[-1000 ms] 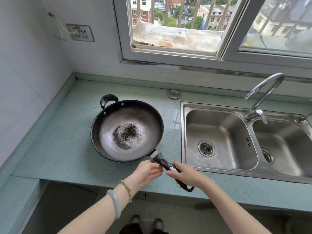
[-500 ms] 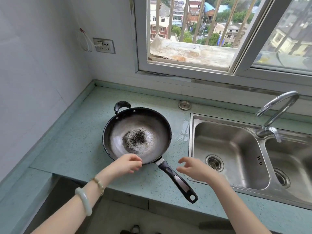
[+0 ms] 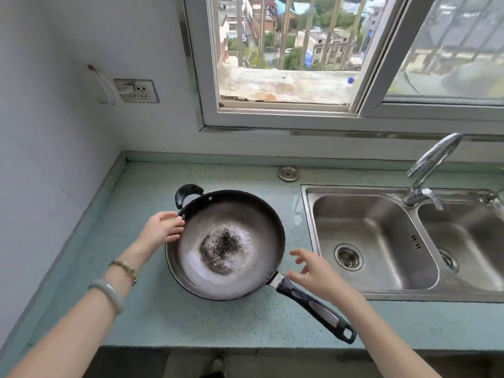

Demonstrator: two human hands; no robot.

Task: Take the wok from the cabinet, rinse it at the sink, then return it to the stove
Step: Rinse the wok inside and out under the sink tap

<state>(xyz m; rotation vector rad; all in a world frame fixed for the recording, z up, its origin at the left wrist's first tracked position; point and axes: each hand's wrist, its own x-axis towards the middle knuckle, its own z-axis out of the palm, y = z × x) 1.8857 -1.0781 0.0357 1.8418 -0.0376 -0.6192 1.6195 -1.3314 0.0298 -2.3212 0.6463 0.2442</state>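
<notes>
The wok sat left of the sink, its long handle pointing near-right. The left hand gripped its far-left rim; the right hand hovered spread just over the handle.

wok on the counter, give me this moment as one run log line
wok: on counter, left of sink | left hand: on rim | right hand: open, above long handle | faucet: no water seen

Socket: on the left wall, white plug and looped cord in it.
Window: slid open, bars outside, buildings and trees beyond.
Ledge: weathered, stained, just outside the window.
Metal cap: round, flat on the counter's back edge.
Bracelets: pale bangle, beaded strand beside it.
</notes>
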